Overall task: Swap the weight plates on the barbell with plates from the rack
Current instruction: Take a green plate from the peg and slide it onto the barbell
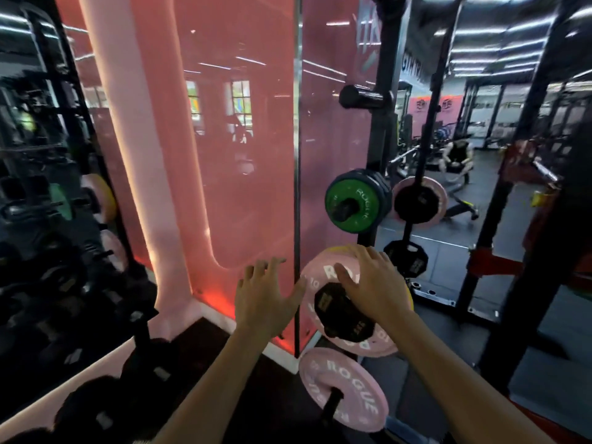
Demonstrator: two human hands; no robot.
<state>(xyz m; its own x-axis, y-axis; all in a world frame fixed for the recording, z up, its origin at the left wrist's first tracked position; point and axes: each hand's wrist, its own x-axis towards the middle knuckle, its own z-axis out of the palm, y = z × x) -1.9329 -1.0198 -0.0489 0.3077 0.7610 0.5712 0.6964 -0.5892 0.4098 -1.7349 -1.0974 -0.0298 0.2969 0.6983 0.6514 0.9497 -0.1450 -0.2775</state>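
A pink Rogue plate (323,277) hangs on a peg of the black rack (381,136), with a small black plate (339,315) in front of it on the same peg. My right hand (371,283) lies over the black plate with fingers spread across the pink plate's face. To their left, my left hand (262,296) is open in the air, its thumb near the pink plate's edge. Below, another pink Rogue plate (346,389) sits on a lower peg. A green Rogue plate (352,203) hangs higher up.
A pink glass wall (224,155) stands straight ahead, its metal edge beside the rack. Dark dumbbells (96,299) fill shelves at the left. A mirror at the right reflects plates, gym floor and a seated person (458,155). A red rack frame (499,257) stands right.
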